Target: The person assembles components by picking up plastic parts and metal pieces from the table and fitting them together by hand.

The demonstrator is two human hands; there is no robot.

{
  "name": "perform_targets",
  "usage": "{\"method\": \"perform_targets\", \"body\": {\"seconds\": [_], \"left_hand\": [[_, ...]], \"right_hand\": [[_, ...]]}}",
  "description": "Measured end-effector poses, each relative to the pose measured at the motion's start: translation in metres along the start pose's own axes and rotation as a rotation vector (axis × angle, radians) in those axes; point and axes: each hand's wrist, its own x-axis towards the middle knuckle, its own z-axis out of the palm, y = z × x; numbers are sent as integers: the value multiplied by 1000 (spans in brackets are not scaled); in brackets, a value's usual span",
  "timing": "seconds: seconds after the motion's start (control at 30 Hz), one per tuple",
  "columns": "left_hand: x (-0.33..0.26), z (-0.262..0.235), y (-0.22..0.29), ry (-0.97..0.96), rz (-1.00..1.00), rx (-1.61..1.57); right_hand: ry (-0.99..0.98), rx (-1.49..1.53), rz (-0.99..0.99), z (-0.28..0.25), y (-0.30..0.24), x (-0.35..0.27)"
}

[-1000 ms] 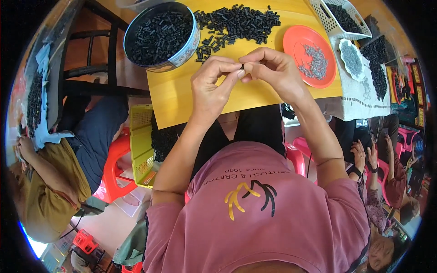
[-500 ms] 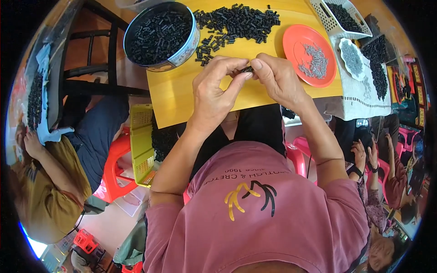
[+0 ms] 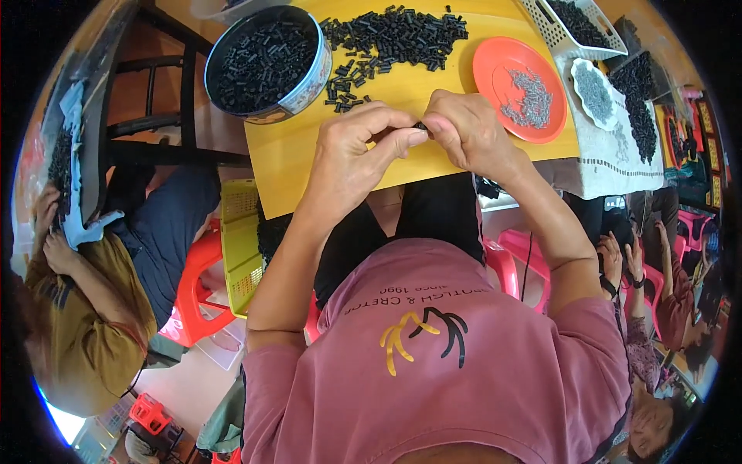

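My left hand (image 3: pixel 357 151) and my right hand (image 3: pixel 466 130) meet fingertip to fingertip over the yellow table (image 3: pixel 309 158). Both pinch one small black plastic piece (image 3: pixel 421 125), mostly hidden between the fingers. Just beyond the hands lies a loose pile of black pieces (image 3: pixel 390 35). A round tin (image 3: pixel 267 60) full of the same black pieces stands at the far left of the table. An orange plate (image 3: pixel 519 87) holding small grey metal parts sits to the right of my right hand.
A white perforated basket (image 3: pixel 570 22) of black pieces and a small white dish (image 3: pixel 593 91) stand on a cloth-covered surface at the right. A yellow crate (image 3: pixel 241 247) sits below the table's left side. A person in an ochre shirt (image 3: pixel 85 325) works at the left; others sit at the right.
My hands have drawn closer together and lower over the table. The pale part seen between the fingertips a second ago is gone from sight; a black piece is now pinched there.
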Motion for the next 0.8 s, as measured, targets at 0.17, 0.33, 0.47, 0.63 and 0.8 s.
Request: {"method": "perform_targets", "body": {"seconds": [0.17, 0.33, 0.47, 0.63, 0.8], "left_hand": [[5, 9, 3, 123, 230, 297], [3, 13, 2, 169, 335, 332], [0, 10, 1, 182, 322, 292], [1, 11, 8, 174, 379, 302], [0, 13, 12, 156, 426, 255]], "right_hand": [[0, 0, 241, 3, -4, -2], [-35, 458, 517, 2, -11, -8], [27, 788, 596, 1, -10, -14], [9, 1068, 604, 9, -12, -21], [-22, 1484, 594, 7, -17, -24]]}}
